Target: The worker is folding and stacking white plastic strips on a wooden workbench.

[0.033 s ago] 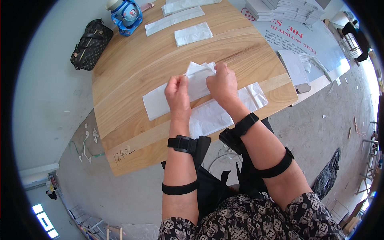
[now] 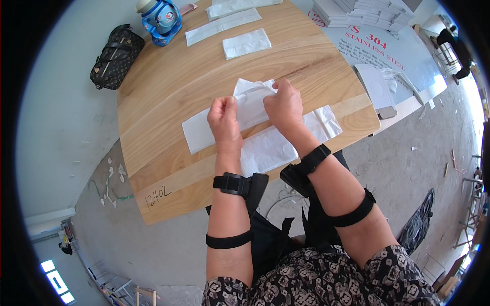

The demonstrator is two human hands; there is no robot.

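A thin white plastic bag [image 2: 251, 94] is stretched between my hands above the wooden table [image 2: 168, 102]. My left hand [image 2: 223, 116] is closed, pinching its left edge. At the right edge, my right hand [image 2: 285, 104] grips it with fingers curled in; the fingertips are partly hidden. Under the hands lies a flat, folded white strip [image 2: 198, 131], its left end sticking out past my left hand. Nearer to me, a second folded white plastic bag [image 2: 268, 151] lies along the table's front edge, passing beneath my right wrist.
Farther back lie a small folded white bag [image 2: 247, 44] and long white strips [image 2: 224, 26]. A blue bottle [image 2: 162, 23] and a dark patterned handbag [image 2: 117, 56] stand at the left edge. To the right, stacked white boxes [image 2: 352, 13] rest on a film-covered steel surface [image 2: 403, 58].
My left hand has shifted slightly left, drawing the bag's edge a little wider. My right hand stays in place.
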